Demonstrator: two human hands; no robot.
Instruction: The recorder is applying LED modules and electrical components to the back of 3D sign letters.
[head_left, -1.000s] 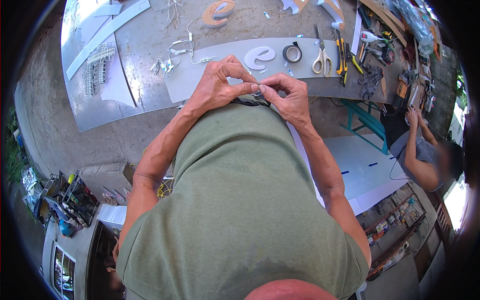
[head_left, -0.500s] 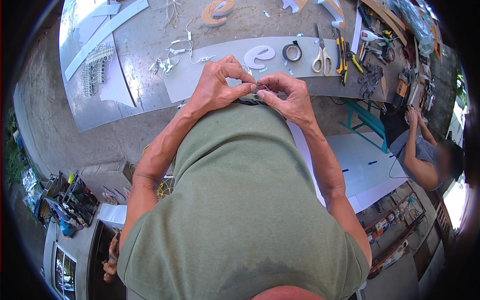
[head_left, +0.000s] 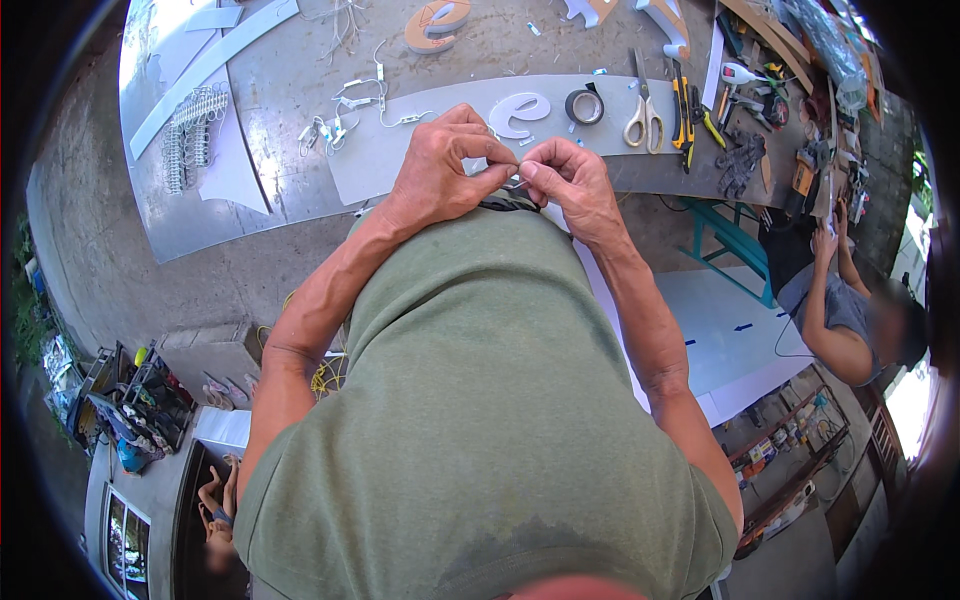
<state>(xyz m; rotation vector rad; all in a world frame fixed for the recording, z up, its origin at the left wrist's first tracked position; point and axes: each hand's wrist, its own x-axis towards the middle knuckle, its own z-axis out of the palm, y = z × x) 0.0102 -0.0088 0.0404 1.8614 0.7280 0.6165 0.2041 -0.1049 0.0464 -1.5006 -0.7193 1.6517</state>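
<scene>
Fingertips meet at a thin, dark, wire-like piece [head_left: 518,167], which shows in front of the middle of the near edge of the grey metal tabletop [head_left: 285,160]. Most of it is hidden by the fingers, so its full shape and ends cannot be told. For work this fine, a light pinch close to the point being worked seems best, with both wrists steady and small rolls of the thumb rather than pulls of the arm. Tilting the fingertips apart a little would give the eyes a clear line to the piece.

The left hand [head_left: 440,165] has thumb and forefinger nearly closed, tips pressed together on the piece, the other fingers bent behind. The right hand [head_left: 575,190] pinches likewise with thumb against forefinger, its tips just beside the left ones; how firmly either presses cannot be told.

Beyond the hands, a long pale-grey flat sheet [head_left: 365,160] lies along the near edge and bears a white, flat, rounded cut-out letter [head_left: 500,117], a black roll of tape [head_left: 584,121] and cream-handled metal scissors [head_left: 643,94]. Toward the left corner lies a cluster of pale, looped strips [head_left: 190,145].
</scene>
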